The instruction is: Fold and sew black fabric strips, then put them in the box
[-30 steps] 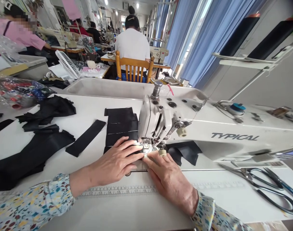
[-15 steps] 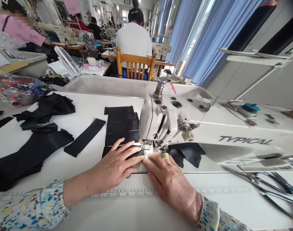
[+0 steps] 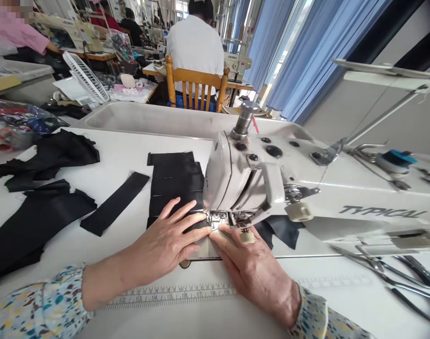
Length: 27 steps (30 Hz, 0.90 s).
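My left hand point(image 3: 171, 238) lies flat with fingers spread, its fingertips on black fabric beside the presser foot point(image 3: 216, 220) of a white sewing machine point(image 3: 243, 183). My right hand point(image 3: 255, 268) rests on the other side of the foot, fingers stretched towards it. The machine's head and a knob partly hide those fingers. Black fabric pieces point(image 3: 172, 172) lie overlapped in a column just beyond my left hand. More black fabric point(image 3: 283, 230) shows under the machine arm, behind my right hand.
A black strip point(image 3: 114, 205) and crumpled black fabric point(image 3: 42, 212) lie to the left. Scissors point(image 3: 387, 273) are at the right, and a ruler scale point(image 3: 172, 295) runs along the front. Behind the table are a pale trough point(image 3: 147, 120), a wooden chair point(image 3: 197, 80) and a seated person point(image 3: 195, 44).
The view has shifted a little, so the machine head looks larger and the background sits higher. Both hands keep nearly the same place beside the presser foot.
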Available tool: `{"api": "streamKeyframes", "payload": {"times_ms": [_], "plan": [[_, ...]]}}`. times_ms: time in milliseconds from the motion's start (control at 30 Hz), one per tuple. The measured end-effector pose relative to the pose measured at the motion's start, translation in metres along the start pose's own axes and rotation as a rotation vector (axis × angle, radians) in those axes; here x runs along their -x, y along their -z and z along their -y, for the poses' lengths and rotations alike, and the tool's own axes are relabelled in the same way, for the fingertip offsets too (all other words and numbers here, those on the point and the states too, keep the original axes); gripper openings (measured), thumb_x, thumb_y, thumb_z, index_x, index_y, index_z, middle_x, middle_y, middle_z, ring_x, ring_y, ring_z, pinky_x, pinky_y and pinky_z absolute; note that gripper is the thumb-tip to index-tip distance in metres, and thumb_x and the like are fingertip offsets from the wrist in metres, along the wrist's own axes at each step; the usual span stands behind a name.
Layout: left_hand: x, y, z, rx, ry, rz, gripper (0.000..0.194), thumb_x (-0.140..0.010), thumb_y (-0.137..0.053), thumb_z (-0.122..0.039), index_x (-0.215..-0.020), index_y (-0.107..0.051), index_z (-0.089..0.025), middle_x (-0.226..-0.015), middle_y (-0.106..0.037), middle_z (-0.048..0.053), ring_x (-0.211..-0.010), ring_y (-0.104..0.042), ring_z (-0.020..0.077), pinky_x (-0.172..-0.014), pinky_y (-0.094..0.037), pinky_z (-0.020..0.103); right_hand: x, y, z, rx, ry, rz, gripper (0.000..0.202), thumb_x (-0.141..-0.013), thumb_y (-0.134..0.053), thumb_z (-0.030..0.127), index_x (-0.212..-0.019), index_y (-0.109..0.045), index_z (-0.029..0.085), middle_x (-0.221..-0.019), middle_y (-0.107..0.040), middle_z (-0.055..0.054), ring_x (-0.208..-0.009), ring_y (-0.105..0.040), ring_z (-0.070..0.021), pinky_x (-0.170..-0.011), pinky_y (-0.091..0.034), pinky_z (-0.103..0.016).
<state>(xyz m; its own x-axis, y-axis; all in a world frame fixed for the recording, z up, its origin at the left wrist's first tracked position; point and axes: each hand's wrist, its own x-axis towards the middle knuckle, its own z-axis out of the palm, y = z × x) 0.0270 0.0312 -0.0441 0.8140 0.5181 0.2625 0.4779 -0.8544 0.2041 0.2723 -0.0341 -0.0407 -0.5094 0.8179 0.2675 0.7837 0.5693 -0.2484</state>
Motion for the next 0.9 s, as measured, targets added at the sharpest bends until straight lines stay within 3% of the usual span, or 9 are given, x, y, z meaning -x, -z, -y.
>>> {"api": "streamKeyframes", "payload": {"times_ms": [200, 533, 700, 900], "plan": [[-0.002, 0.0, 0.006, -0.025, -0.032, -0.029, 0.034, -0.105, -0.052, -0.024, -0.138, -0.057, -0.024, -0.134, -0.063, 0.009, -0.137, -0.048, 0.0315, -0.121, -0.023, 0.062, -0.008, 0.001, -0.003, 0.024, -0.005, -0.042, 0.038, -0.1, -0.05, 0.014, -0.136, -0.061, 0.02, -0.123, -0.065, -0.011, -0.112, -0.057, -0.0269, -0.098, -0.048, -0.044], [-0.003, 0.002, 0.012, 0.005, -0.065, -0.069, 0.031, -0.105, -0.05, -0.02, -0.134, -0.06, -0.021, -0.128, -0.07, 0.006, -0.135, -0.051, 0.0293, -0.123, -0.021, 0.06, -0.013, 0.0, -0.003, 0.127, 0.007, -0.01, 0.035, -0.101, -0.046, 0.018, -0.134, -0.06, 0.019, -0.119, -0.068, -0.011, -0.104, -0.061, -0.0242, -0.095, -0.044, -0.042], [-0.005, 0.001, 0.015, 0.026, -0.037, -0.062, 0.028, -0.104, -0.053, -0.02, -0.13, -0.063, -0.022, -0.126, -0.07, 0.005, -0.133, -0.053, 0.0288, -0.122, -0.021, 0.06, -0.015, -0.002, 0.002, 0.305, 0.068, -0.043, 0.038, -0.097, -0.052, 0.016, -0.134, -0.059, 0.015, -0.124, -0.066, -0.014, -0.108, -0.059, -0.0265, -0.099, -0.043, -0.042], [-0.005, -0.001, 0.018, 0.042, -0.029, -0.047, 0.028, -0.104, -0.053, -0.021, -0.13, -0.063, -0.022, -0.13, -0.069, 0.005, -0.134, -0.052, 0.0295, -0.122, -0.021, 0.061, -0.014, -0.01, 0.008, 0.553, 0.123, 0.003, 0.041, -0.096, -0.053, 0.018, -0.135, -0.059, 0.007, -0.123, -0.065, -0.018, -0.102, -0.058, -0.0285, -0.095, -0.047, -0.044]]}}
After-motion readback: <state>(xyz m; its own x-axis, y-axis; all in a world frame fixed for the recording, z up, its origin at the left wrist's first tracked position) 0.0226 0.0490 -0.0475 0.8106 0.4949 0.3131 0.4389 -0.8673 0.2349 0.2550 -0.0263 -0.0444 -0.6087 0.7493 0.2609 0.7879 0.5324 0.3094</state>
